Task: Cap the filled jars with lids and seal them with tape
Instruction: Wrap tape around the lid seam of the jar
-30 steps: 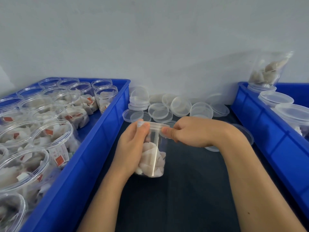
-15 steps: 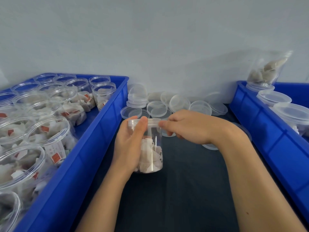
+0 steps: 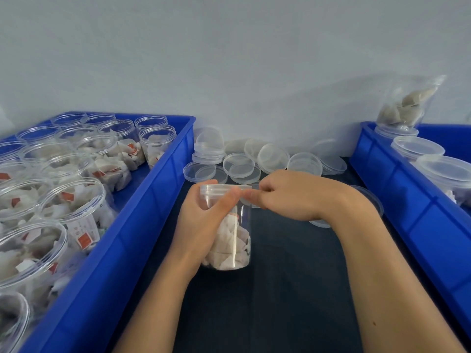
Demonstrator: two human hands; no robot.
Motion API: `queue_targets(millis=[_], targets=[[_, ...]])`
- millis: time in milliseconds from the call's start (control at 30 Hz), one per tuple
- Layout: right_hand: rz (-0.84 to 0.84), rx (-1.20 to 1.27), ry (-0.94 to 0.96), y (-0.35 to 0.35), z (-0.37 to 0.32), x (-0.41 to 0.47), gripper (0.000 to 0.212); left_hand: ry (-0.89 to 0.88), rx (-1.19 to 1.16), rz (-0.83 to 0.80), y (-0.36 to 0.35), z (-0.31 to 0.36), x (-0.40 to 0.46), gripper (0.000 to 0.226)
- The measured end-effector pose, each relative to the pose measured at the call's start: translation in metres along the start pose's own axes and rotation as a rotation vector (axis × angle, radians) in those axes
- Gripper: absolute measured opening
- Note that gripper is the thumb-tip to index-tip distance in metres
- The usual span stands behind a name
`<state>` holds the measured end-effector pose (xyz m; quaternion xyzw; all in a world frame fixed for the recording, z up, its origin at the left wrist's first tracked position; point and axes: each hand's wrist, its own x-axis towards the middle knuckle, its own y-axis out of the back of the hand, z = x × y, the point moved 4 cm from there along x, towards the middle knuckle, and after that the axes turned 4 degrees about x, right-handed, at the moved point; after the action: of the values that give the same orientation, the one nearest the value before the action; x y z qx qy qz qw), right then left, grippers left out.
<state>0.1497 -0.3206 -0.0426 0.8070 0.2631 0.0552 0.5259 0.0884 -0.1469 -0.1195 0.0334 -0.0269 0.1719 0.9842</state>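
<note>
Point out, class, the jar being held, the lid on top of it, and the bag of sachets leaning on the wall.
jar point(image 3: 230, 247), head view, lower wall over the sachets.
lid point(image 3: 221, 190), head view, its side rim.
bag of sachets point(image 3: 407, 103), head view, middle of the clear bag.

A dark table point(image 3: 293, 301) is sitting in front of me. Two blue bins are resting on it, the left blue bin point(image 3: 142, 225) on one side and the right blue bin point(image 3: 407, 212) on the other. Between them, by the wall, a pile of clear lids point(image 3: 242, 164) is lying on the table. One more clear lid point(image 3: 374, 200) is lying just beside the right bin.
</note>
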Motion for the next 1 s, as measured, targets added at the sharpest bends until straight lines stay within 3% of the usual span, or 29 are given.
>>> queue_targets(millis=[167, 400, 500, 667, 833, 1000], targets=[[0.021, -0.028, 0.018, 0.002, -0.004, 0.000, 0.061, -0.025, 0.036, 0.018, 0.003, 0.002, 0.001, 0.069], [-0.021, 0.041, 0.049, 0.002, -0.005, -0.002, 0.067, -0.068, 0.043, 0.010, 0.008, 0.003, 0.002, 0.083], [-0.028, 0.086, 0.060, 0.003, -0.006, -0.006, 0.055, -0.065, -0.040, 0.004, 0.009, 0.003, 0.002, 0.070], [-0.027, 0.099, 0.065, 0.001, -0.005, -0.002, 0.056, -0.034, -0.120, -0.058, 0.002, 0.000, 0.001, 0.040], [0.015, 0.062, 0.061, -0.001, -0.001, 0.004, 0.060, -0.050, -0.121, -0.035, 0.006, -0.007, 0.006, 0.043], [0.020, 0.094, 0.054, -0.003, 0.006, 0.007, 0.060, -0.054, -0.149, -0.021, 0.009, -0.006, 0.004, 0.031]])
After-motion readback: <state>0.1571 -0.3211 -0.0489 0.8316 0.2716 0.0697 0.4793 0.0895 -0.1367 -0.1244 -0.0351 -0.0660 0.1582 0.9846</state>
